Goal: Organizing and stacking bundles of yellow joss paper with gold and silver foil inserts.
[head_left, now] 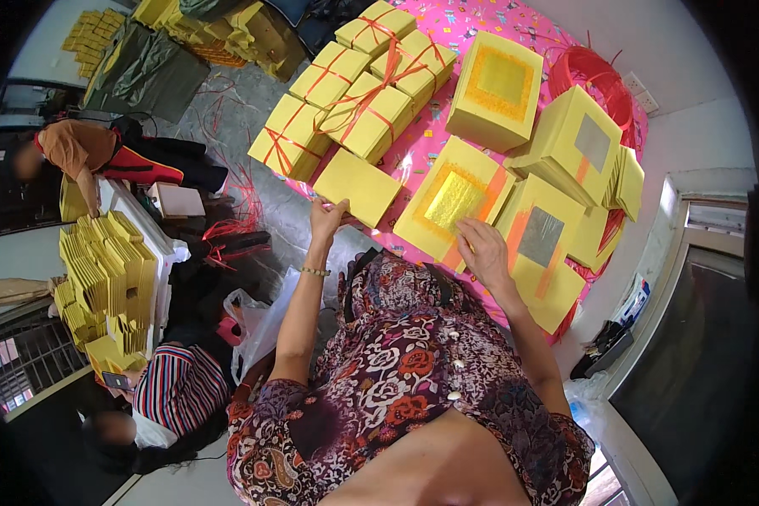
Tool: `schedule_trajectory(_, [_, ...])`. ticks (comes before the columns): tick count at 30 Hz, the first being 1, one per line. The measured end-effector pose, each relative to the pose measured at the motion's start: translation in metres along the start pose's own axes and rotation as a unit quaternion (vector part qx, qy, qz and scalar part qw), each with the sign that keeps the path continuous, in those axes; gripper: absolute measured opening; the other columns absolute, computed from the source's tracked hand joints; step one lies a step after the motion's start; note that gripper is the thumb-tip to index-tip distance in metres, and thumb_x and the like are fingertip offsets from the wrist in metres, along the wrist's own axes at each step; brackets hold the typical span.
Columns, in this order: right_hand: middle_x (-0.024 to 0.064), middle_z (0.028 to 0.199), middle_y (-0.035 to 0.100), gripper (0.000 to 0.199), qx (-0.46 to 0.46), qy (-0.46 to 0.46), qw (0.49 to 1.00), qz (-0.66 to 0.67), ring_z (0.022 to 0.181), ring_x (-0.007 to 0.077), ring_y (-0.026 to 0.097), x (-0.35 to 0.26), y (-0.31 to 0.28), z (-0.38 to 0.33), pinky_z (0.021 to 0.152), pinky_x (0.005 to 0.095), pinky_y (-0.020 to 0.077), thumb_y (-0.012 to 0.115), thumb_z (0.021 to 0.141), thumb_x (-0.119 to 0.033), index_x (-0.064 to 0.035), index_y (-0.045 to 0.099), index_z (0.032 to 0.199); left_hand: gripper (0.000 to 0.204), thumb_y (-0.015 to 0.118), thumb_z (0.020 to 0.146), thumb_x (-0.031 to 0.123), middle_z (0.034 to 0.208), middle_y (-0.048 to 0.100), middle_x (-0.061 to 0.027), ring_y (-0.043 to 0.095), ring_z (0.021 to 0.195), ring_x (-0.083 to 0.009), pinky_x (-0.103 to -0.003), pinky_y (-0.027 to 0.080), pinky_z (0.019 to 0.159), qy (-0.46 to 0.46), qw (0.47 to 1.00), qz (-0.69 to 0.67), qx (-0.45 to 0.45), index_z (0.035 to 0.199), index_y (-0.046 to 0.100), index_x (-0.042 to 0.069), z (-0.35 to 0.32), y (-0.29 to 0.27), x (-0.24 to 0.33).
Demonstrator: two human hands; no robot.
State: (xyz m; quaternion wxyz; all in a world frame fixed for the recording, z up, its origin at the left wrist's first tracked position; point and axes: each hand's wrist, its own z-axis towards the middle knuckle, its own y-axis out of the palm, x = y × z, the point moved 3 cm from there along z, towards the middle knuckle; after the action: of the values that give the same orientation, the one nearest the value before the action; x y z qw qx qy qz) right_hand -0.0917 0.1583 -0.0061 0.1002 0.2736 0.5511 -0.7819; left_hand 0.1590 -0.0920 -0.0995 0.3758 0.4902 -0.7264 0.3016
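My left hand point(327, 218) pinches the near left corner of a plain yellow paper stack point(358, 187) at the table's front edge. To its right lies another stack of yellow paper with a gold foil square point(451, 196) framed in orange. Over that stack's near right part is my right hand point(484, 251), its fingers loosely bent and nothing visible in them. Whether its fingertips touch the paper I cannot tell. Yellow paper with a silver foil square point(541, 236) lies just right of that hand.
Yellow bundles tied with red ribbon point(364, 116) stand at the back left of the pink patterned table cover point(489, 15). More foil-topped stacks point(496, 88) and a red ribbon coil point(594, 80) are back right. Two people sit at left by a pile of folded yellow paper point(110, 274).
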Motion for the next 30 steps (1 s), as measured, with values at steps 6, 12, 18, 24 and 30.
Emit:
schedule_trajectory(6, [0.0102, 0.111, 0.067, 0.023, -0.002, 0.005, 1.0, 0.001, 0.102, 0.0284, 0.065, -0.001, 0.0, -0.001, 0.086, 0.0404, 0.0526, 0.067, 0.087, -0.012, -0.0041, 0.068, 0.109, 0.033, 0.069, 0.088, 0.005, 0.085, 0.067, -0.0196, 0.073, 0.069, -0.0304, -0.039, 0.064, 0.057, 0.014, 0.999, -0.038, -0.016, 0.106, 0.044, -0.006, 0.004, 0.001, -0.002])
schedule_trajectory(12, [0.0095, 0.102, 0.065, 0.016, 0.005, -0.009, 1.0, 0.022, 0.096, 0.0288, 0.065, -0.01, -0.003, 0.002, 0.082, 0.0408, 0.0524, 0.067, 0.087, -0.012, -0.0043, 0.067, 0.101, 0.05, 0.08, 0.08, 0.018, 0.082, 0.067, -0.0156, 0.068, 0.061, -0.0208, -0.032, 0.056, 0.05, 0.064, 0.988, 0.133, 0.039, 0.108, 0.046, -0.005, 0.028, -0.027, -0.035])
schedule_trajectory(18, [0.0098, 0.09, 0.056, 0.018, -0.015, 0.02, 0.999, 0.026, 0.087, 0.0292, 0.06, -0.019, -0.008, -0.012, 0.073, 0.042, 0.0491, 0.07, 0.084, -0.015, -0.0055, 0.06, 0.094, 0.072, 0.083, 0.076, 0.027, 0.094, 0.065, -0.0175, 0.069, 0.085, -0.0302, -0.04, 0.056, 0.072, 0.152, 0.937, 0.291, 0.12, 0.124, 0.043, -0.008, -0.003, -0.01, 0.009])
schedule_trajectory(24, [0.0096, 0.1, 0.053, 0.039, -0.081, 0.03, 0.996, -0.013, 0.097, 0.0284, 0.055, -0.024, -0.008, -0.03, 0.081, 0.0409, 0.0467, 0.079, 0.076, -0.024, -0.006, 0.057, 0.103, 0.072, 0.081, 0.074, 0.021, 0.101, 0.06, -0.0209, 0.059, 0.099, -0.033, -0.045, 0.047, 0.088, 0.45, 0.771, 0.392, 0.223, 0.132, 0.045, -0.005, -0.058, 0.028, 0.072])
schedule_trajectory(30, [0.0091, 0.102, 0.052, 0.046, -0.093, 0.029, 0.994, -0.039, 0.099, 0.0276, 0.053, -0.023, 0.001, -0.036, 0.083, 0.0394, 0.0468, 0.082, 0.071, -0.022, -0.0059, 0.057, 0.106, 0.034, 0.081, 0.075, 0.021, 0.097, 0.059, -0.0072, 0.054, 0.097, -0.0277, -0.041, 0.041, 0.087, 0.473, 0.748, 0.415, -0.208, 0.105, 0.068, 0.011, -0.088, 0.087, 0.074])
